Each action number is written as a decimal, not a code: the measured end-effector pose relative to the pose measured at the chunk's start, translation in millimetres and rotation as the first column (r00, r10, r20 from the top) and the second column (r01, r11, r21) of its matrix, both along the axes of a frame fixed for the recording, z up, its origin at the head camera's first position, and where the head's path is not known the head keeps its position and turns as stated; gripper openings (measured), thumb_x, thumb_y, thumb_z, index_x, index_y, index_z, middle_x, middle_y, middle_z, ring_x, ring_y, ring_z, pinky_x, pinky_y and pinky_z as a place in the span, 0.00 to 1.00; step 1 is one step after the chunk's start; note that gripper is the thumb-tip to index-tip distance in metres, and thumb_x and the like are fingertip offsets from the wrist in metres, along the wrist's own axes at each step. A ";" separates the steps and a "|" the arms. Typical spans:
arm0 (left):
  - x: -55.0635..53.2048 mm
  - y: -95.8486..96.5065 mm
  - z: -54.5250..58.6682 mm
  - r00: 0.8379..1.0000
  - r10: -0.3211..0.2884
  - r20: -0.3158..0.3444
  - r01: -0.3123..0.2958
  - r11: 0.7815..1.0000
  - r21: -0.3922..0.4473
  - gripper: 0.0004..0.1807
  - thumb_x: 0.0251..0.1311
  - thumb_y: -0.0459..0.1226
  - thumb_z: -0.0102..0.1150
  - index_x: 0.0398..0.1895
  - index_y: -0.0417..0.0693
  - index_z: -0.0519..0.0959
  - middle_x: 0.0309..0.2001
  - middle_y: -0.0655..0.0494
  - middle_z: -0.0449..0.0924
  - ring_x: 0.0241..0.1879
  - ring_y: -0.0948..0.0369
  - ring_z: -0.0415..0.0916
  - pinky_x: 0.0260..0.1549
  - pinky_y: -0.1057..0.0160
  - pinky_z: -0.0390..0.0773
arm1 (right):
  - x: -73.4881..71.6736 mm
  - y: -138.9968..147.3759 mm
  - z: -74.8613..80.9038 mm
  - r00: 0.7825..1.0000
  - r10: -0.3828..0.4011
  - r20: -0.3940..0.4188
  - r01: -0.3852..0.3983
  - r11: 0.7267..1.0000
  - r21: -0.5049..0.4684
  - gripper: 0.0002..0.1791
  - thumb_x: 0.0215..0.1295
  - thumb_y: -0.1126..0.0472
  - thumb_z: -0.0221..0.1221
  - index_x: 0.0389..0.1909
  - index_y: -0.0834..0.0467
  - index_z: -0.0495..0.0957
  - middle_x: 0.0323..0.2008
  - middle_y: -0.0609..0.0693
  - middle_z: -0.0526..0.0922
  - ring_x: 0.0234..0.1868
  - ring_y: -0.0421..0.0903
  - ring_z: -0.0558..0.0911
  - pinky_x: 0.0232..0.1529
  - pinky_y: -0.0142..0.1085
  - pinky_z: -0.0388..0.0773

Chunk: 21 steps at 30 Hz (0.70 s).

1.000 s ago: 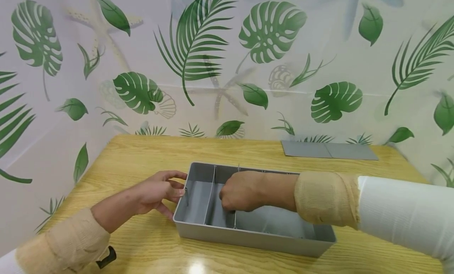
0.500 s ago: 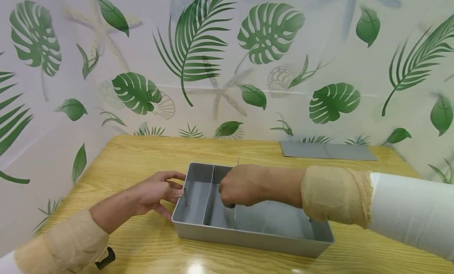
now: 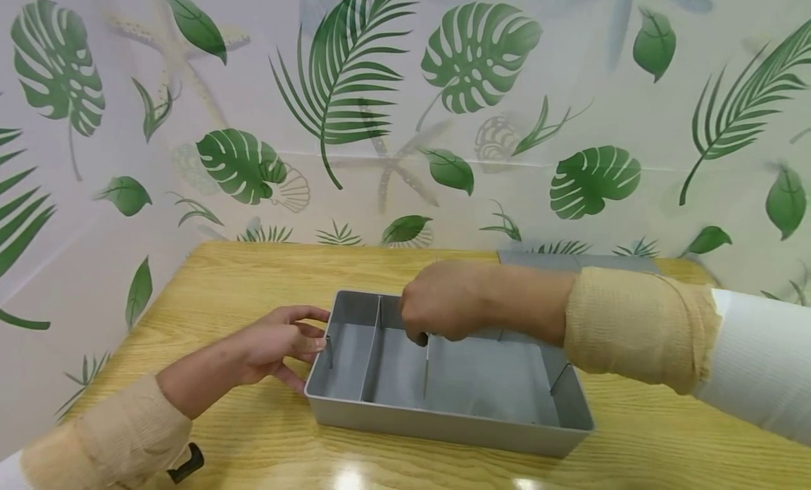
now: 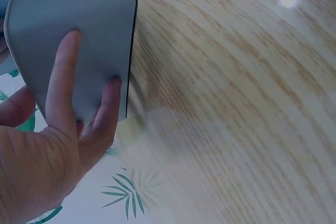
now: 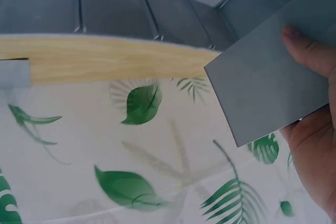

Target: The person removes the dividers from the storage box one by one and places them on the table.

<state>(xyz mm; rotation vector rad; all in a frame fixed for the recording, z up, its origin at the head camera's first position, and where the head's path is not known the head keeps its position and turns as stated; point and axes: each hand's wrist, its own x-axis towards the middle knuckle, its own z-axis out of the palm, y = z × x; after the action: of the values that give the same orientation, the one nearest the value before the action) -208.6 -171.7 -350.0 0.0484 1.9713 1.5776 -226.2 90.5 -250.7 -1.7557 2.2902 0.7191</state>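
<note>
On the table stands a long grey plastic organizer box (image 3: 456, 425), its short left end toward my left hand (image 3: 275, 349). That hand holds the end wall, thumb at the rim and fingers spread on the outer face, as the left wrist view shows. Above the box my right hand (image 3: 443, 300) pinches a thin grey divider panel (image 5: 257, 90) between thumb and fingers. From the head the panel is nearly edge-on, its lower part hanging in or over the box. Another divider (image 3: 372, 349) stands upright across the box near the left end.
Flat grey panels (image 3: 526, 258) lie at the table's back right, partly hidden by my right arm. A leaf-print sheet (image 3: 355, 201) rises behind the wooden table (image 3: 266, 272). Slots (image 5: 149, 11) line the box's inner long wall.
My right hand has risen and moved slightly right and back, drawing the divider panel upward from inside the box. The left hand keeps its place on the end wall.
</note>
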 end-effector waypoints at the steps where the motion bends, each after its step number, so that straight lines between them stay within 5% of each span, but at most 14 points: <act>1: 0.1 -0.3 0.0 1.000 0.002 0.000 -0.002 1.000 0.000 0.31 0.71 0.32 0.51 0.75 0.41 0.57 0.69 0.32 0.61 0.53 0.45 0.79 0.30 0.48 0.87 | -2.8 2.5 4.0 1.000 -0.018 0.014 0.018 1.000 -0.018 0.17 0.60 0.74 0.63 0.37 0.48 0.90 0.41 0.43 0.87 0.42 0.43 0.85 0.39 0.35 0.84; 11: 1.0 -0.7 0.1 1.000 0.007 0.000 -0.007 1.000 -0.007 0.31 0.71 0.32 0.52 0.75 0.41 0.57 0.68 0.32 0.62 0.52 0.45 0.80 0.30 0.47 0.87 | -50.3 53.8 20.8 0.988 -0.154 0.004 0.153 0.973 -0.175 0.13 0.61 0.73 0.63 0.38 0.52 0.89 0.35 0.47 0.86 0.41 0.47 0.85 0.41 0.37 0.85; 21: 0.9 0.7 0.9 1.000 0.010 0.000 -0.010 1.000 -0.008 0.31 0.70 0.32 0.52 0.75 0.40 0.58 0.70 0.32 0.61 0.51 0.46 0.80 0.29 0.48 0.87 | -84.0 113.3 17.2 0.917 -0.396 0.039 0.394 0.892 -0.220 0.09 0.59 0.70 0.60 0.33 0.57 0.88 0.29 0.48 0.85 0.31 0.42 0.82 0.34 0.37 0.82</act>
<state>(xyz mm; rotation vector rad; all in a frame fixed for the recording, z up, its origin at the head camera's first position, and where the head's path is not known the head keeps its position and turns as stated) -207.8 -171.0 -349.2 0.0355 1.9809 1.5754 -310.2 203.8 -233.5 -1.2847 2.7011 0.4029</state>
